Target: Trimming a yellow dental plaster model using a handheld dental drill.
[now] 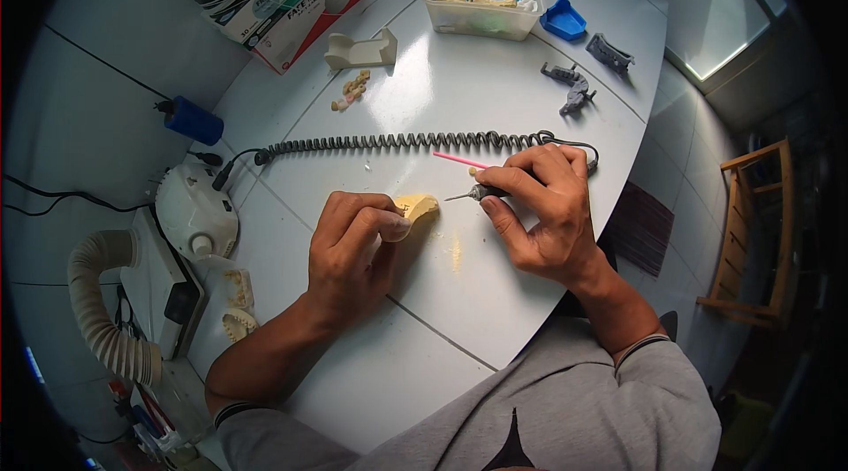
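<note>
My left hand [352, 239] grips a yellow plaster dental model piece [420, 208] between thumb and fingers; pencil-like marks show on its top. To its right, my right hand [552, 215] is closed around a dark rotary handpiece [488, 193], pen-fashion. The handpiece's thin bur [458, 197] points left at the plaster, a small gap apart from it. By my right index finger are a thin pink stick [458, 159] and a small tan piece [473, 170]; whether the fingers hold them I cannot tell. Yellow dust [457, 252] lies on the white table [424, 303] below.
A black coiled cord [389, 143] crosses the table beyond my hands, near a white control unit [199, 210]. Farther back stand a plastic tub [484, 22] of plaster pieces, a mask box [305, 20] and grey articulators [574, 87]. A ribbed hose [97, 294] and dental casts [238, 312] are left.
</note>
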`<state>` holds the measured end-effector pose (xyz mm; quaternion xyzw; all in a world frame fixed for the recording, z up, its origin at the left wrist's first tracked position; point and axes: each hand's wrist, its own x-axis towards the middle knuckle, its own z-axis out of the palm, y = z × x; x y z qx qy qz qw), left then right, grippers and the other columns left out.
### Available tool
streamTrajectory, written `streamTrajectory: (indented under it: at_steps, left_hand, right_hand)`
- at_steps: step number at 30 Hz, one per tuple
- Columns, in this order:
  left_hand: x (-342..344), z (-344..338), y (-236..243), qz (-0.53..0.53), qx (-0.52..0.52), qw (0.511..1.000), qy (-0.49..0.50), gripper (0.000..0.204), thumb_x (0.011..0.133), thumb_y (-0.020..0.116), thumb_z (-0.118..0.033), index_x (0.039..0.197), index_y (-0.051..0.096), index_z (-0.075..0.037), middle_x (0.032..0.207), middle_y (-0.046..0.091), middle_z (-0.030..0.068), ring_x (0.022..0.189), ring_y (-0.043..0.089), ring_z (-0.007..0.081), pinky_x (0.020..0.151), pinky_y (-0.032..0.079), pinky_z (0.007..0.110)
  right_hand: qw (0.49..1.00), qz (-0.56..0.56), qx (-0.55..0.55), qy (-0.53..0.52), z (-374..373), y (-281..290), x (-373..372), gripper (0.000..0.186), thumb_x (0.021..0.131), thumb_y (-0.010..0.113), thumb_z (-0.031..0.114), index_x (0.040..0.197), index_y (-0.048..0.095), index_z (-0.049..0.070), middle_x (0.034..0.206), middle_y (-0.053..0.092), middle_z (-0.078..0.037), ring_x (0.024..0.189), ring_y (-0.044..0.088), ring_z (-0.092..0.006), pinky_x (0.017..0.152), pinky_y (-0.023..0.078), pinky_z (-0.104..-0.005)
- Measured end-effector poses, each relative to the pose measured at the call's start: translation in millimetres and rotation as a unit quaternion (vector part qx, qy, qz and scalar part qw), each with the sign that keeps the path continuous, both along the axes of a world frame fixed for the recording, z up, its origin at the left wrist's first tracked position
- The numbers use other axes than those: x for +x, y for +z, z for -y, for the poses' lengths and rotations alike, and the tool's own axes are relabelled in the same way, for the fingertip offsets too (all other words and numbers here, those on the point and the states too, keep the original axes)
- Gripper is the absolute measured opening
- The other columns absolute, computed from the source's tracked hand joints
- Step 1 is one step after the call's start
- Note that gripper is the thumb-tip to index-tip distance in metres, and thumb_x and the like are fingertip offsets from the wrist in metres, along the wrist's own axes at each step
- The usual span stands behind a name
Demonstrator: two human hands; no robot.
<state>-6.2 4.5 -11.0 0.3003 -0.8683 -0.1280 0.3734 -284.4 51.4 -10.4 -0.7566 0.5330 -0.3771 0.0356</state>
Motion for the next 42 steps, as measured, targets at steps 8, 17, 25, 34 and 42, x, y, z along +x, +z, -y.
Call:
streamTrajectory:
  at_steps: [8,17,25,34,42]
  left_hand:
    - [3,-4,-6,-0.085,0.087,0.992,-0.013,0.040,0.088,0.083,0.015,0.118,0.064,-0.004,0.113,0.069,0.0132,0.106,0.073,0.0240,0.094,0.064,0.036]
    - [1,-6,-12,-0.252,0.331,0.908,-0.041,0.044,0.105,0.071,0.006,0.145,0.053,0.004,0.123,0.070,0.0160,0.115,0.076,0.0220,0.104,0.062,0.035]
    - [2,-1,-4,-0.105,0.311,0.944,-0.045,0.034,0.107,0.066,0.004,0.141,0.068,0.001,0.120,0.072,0.0112,0.095,0.068,0.0138,0.084,0.057,0.029]
    - [4,0,4,-0.053,0.275,0.958,-0.055,0.057,0.089,0.093,-0.015,0.139,0.068,-0.002,0.124,0.070,0.0146,0.098,0.070,0.0206,0.084,0.059,0.032]
    - [6,-1,0,-0.004,0.214,0.974,-0.073,0.084,0.073,0.106,-0.031,0.141,0.066,-0.002,0.134,0.064,0.0160,0.111,0.069,0.0237,0.092,0.060,0.035]
  right_hand:
    - [1.000,-0.003,-0.005,0.005,0,3,3,0.025,0.089,0.085,0.021,0.113,0.083,0.015,0.096,0.070,-0.006,0.094,0.063,-0.0220,0.096,0.036,-0.0456]
    - [1.000,0.012,-0.009,0.018,-1,4,2,0.026,0.088,0.086,0.020,0.112,0.082,0.012,0.096,0.072,-0.005,0.094,0.065,-0.0221,0.097,0.037,-0.0443]
    - [0.998,-0.034,0.014,0.055,-1,2,4,0.028,0.090,0.088,0.023,0.117,0.083,0.016,0.098,0.069,-0.004,0.094,0.064,-0.0198,0.099,0.036,-0.0455]
    - [0.996,-0.071,-0.005,0.059,-2,3,10,0.030,0.084,0.092,0.018,0.113,0.086,0.015,0.096,0.070,-0.004,0.092,0.066,-0.0196,0.098,0.036,-0.0456]
    - [0.995,-0.080,-0.002,0.061,-1,4,10,0.032,0.083,0.092,0.018,0.115,0.085,0.016,0.097,0.070,-0.003,0.093,0.066,-0.0193,0.098,0.037,-0.0462]
